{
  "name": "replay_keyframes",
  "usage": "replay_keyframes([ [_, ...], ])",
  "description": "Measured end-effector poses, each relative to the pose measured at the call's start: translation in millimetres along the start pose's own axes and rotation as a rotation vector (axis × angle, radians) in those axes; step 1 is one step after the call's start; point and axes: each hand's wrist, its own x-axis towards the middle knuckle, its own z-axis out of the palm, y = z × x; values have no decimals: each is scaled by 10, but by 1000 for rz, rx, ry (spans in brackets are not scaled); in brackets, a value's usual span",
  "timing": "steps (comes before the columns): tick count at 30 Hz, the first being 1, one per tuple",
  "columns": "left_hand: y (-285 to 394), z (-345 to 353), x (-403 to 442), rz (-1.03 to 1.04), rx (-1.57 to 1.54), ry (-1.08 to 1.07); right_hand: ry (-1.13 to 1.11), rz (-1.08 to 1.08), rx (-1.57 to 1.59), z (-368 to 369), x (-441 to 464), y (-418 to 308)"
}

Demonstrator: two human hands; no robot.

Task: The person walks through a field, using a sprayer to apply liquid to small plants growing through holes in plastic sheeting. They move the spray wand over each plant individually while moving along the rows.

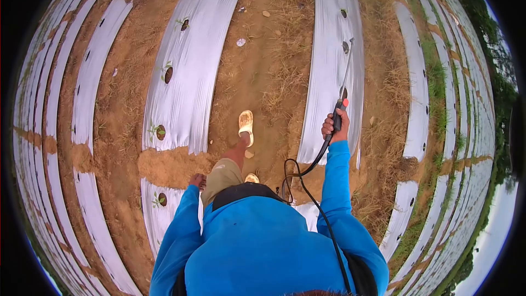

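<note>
My right hand [338,124] is wrapped round the black handle of a sprayer wand [337,120], the thumb near its red-orange part. The wand's thin metal lance [347,71] points forward over the right-hand strip of silvery plastic mulch [326,77]. Its tip is close to a planting hole [346,47]. From the handle a black hose [316,163] loops back past my waist. My left hand [198,181] hangs low at my side, fingers loosely apart, with nothing visible in it, near the left mulch strip [189,71].
Young seedlings [167,72] grow from holes in the left strip. Between the strips runs a dirt path [246,77] with dry grass, where my foot in a pale clog [246,123] steps. More mulched rows spread to both sides, and trees [501,77] stand at the far right.
</note>
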Motion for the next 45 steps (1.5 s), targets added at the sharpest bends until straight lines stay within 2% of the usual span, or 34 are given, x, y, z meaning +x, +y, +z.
replay_keyframes([
  [3,723,113,639,-46,11,-53,114,-33,-8,292,647,-397],
  [6,1591,480,1177,-154,127,-6,119,6,-1,537,1194,-825],
  [8,2187,647,1361,-156,135,-46,130,5,37,710,1426,-1043],
  [11,3352,1215,1632,60,86,-149,-45,81,95,1072,1769,-1587],
  [13,4123,1498,1740,289,60,-225,-89,65,126,1340,2007,-1904],
  [15,5077,1787,1554,367,84,-313,-187,74,176,1566,2328,-2161],
  [18,6256,2136,1507,422,151,-285,-68,5,117,1955,2866,-2455],
  [19,6569,2217,1568,504,177,-262,-51,-20,90,2061,3070,-2541],
  [20,6819,2264,1645,586,202,-237,-50,-14,94,2157,3272,-2636],
  [23,7428,2314,1834,542,97,-209,9,24,96,2456,3962,-2988],
  [27,7686,2145,2474,228,190,-46,-40,21,112,2860,5035,-3566],
  [28,7684,2027,2621,173,292,-27,-63,45,99,2948,5353,-3761],
  [30,7658,1948,2489,-42,301,19,-5,27,158,3264,5797,-4104],
  [32,8058,2097,2404,-250,298,59,-47,56,140,3557,6229,-4530],
  [34,8413,2259,2074,-2,277,41,45,-5,81,3914,6543,-4839],
  [35,8599,2285,2100,-4,272,50,60,-27,79,4117,6674,-4969],
  [37,8925,2433,2376,369,478,93,30,-14,86,4413,6961,-5252],
  [38,9170,2531,2396,371,475,89,9,-7,99,4523,7099,-5396],
  [40,9836,2730,2395,324,260,38,-20,-16,101,4724,7405,-5695],
  [41,10240,2865,2249,244,249,-6,-54,-19,83,4826,7573,-5845],
  [44,11046,3047,2640,131,209,-8,-100,-21,33,5102,8178,-6262],
  [45,11269,3164,2748,162,92,10,-89,-23,32,5191,8389,-6385],
])
